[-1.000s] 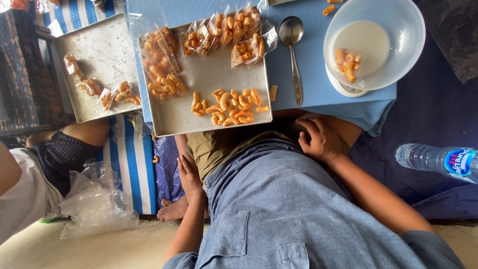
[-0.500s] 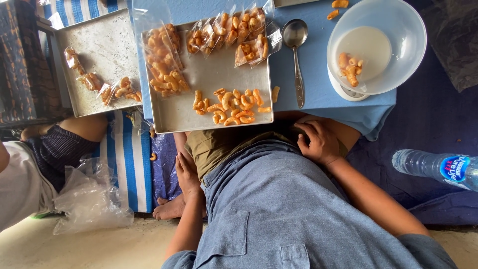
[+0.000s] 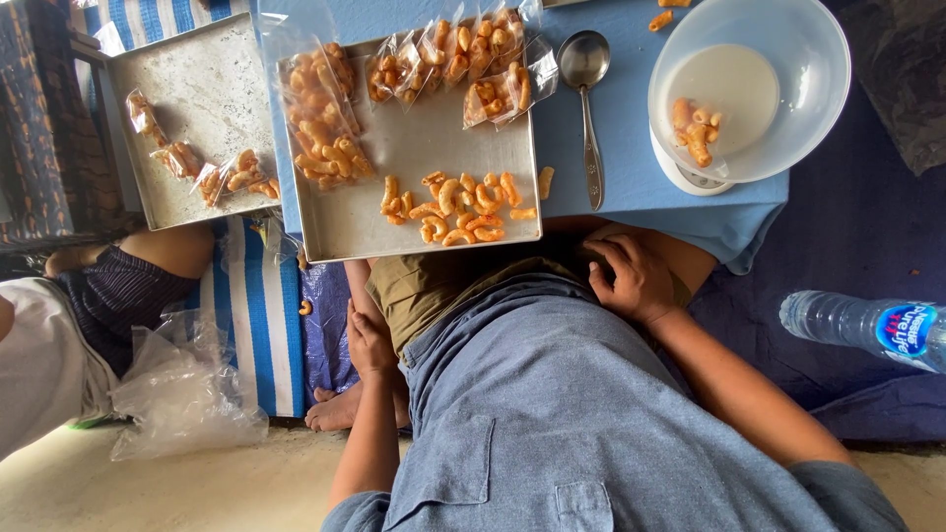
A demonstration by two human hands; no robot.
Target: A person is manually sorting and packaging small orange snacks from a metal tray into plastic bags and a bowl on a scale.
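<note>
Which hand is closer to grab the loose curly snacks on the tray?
Probably the right hand. It rests just under the blue table edge, close to the loose snacks on the tray. The left hand sits lower, down by the leg.

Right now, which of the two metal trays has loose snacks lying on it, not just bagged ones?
The nearer tray, partly on the blue table: loose orange curls lie along its near edge. The other tray, farther left, holds only small filled bags.

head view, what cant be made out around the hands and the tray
- Left hand: palm side hidden, pressed against the leg.
- Right hand: fingertips curled under, hidden by the blue cloth edge.
- Scale: mostly covered by the bowl.
- Water bottle: cut off by the right edge.
</note>
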